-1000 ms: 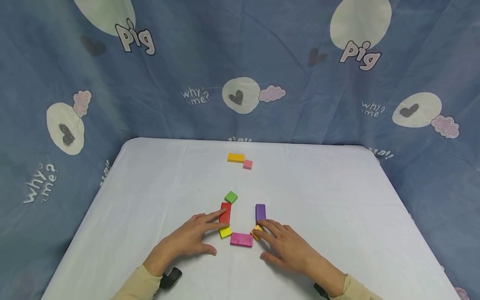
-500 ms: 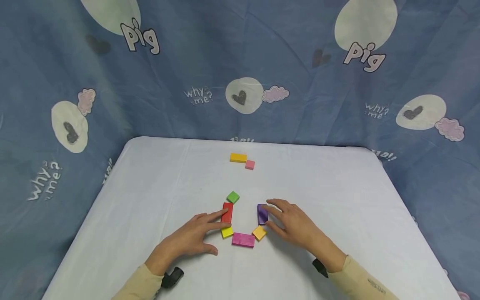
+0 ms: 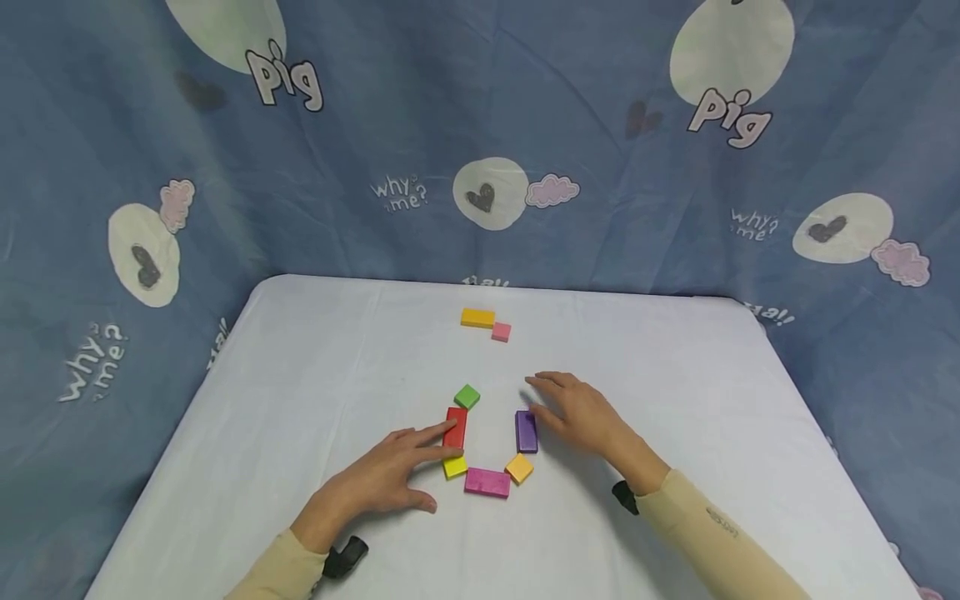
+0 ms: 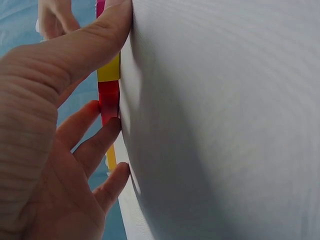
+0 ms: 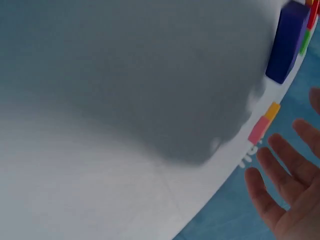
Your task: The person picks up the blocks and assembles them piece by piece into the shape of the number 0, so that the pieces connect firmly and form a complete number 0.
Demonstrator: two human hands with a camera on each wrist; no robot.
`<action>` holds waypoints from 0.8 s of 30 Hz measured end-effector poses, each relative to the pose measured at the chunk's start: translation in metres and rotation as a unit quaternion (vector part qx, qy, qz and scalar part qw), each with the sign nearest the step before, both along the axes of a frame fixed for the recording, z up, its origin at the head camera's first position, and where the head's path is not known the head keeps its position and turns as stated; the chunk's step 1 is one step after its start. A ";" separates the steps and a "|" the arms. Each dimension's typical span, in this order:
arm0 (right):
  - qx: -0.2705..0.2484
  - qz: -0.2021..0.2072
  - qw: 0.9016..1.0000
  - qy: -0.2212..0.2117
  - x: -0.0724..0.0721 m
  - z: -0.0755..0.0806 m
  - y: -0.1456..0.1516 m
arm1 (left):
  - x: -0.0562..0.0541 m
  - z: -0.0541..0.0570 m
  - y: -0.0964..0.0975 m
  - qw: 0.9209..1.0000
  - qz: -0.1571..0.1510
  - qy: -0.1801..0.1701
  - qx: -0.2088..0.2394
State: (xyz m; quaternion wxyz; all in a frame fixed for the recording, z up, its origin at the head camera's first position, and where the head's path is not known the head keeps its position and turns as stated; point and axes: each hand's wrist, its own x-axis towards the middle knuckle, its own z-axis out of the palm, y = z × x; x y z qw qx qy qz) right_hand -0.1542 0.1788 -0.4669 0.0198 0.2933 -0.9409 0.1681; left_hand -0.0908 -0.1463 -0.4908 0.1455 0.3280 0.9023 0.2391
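Observation:
My left hand lies with spread fingers at the red block, its fingertips resting on that block and at the edge of the yellow block. Beyond the red one sits a tilted green block. A magenta block lies crosswise at the near side, with an orange block at its right corner. The purple block stands lengthwise on the right. Over its far end my right hand hovers with relaxed, spread fingers, holding nothing; the right wrist view shows the purple block apart from those fingers.
Farther back on the white table lie a yellow-orange block and a small pink block, corner to corner. A blue printed curtain hangs behind the table and along its sides.
My right hand has left the orange block, passed over the purple block and moved away from me, now raised past its far end. My left hand stays at the red block.

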 end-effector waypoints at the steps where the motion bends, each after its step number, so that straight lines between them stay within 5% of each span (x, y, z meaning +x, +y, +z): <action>1: -0.007 -0.009 1.000 -0.001 -0.005 0.000 -0.001 | 0.000 0.000 0.000 1.000 0.001 -0.001 -0.001; 11: -0.045 -0.097 0.993 -0.047 -0.062 -0.005 -0.021 | 0.000 -0.001 0.000 1.000 0.007 -0.008 -0.004; 24: -0.021 -0.130 0.988 -0.082 -0.110 -0.006 -0.057 | 0.001 -0.001 -0.001 1.000 0.013 -0.017 -0.017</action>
